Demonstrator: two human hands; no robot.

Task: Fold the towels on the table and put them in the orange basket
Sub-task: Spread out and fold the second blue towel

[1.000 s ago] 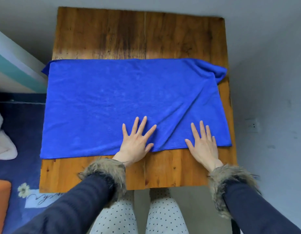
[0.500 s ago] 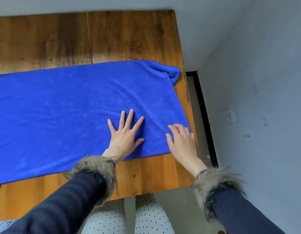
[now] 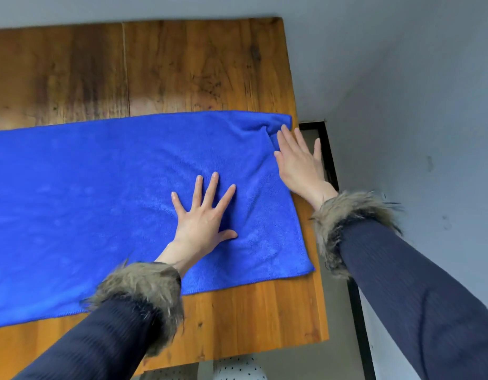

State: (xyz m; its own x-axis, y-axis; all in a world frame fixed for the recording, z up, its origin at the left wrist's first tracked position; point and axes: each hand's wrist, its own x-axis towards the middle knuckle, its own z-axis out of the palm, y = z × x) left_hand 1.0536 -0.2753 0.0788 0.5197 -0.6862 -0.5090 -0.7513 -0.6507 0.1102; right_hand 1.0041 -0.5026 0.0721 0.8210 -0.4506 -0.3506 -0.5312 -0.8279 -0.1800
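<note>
A blue towel (image 3: 100,204) lies spread flat across the wooden table (image 3: 196,72), running off the left edge of the view. My left hand (image 3: 204,215) presses flat on the towel's right part, fingers spread. My right hand (image 3: 297,160) lies open along the towel's right edge, its fingertips at the rumpled far right corner, which is slightly bunched. Neither hand grips anything. The orange basket is out of view.
The table's right edge (image 3: 311,242) runs close to a grey wall (image 3: 415,133). A narrow gap with a black strip (image 3: 327,149) on the floor lies between table and wall. Bare wood shows behind and in front of the towel.
The view has swung right and closer. My right hand slid from the near right edge up to the far right corner, fingers now straightened. My left hand moved a little further onto the towel.
</note>
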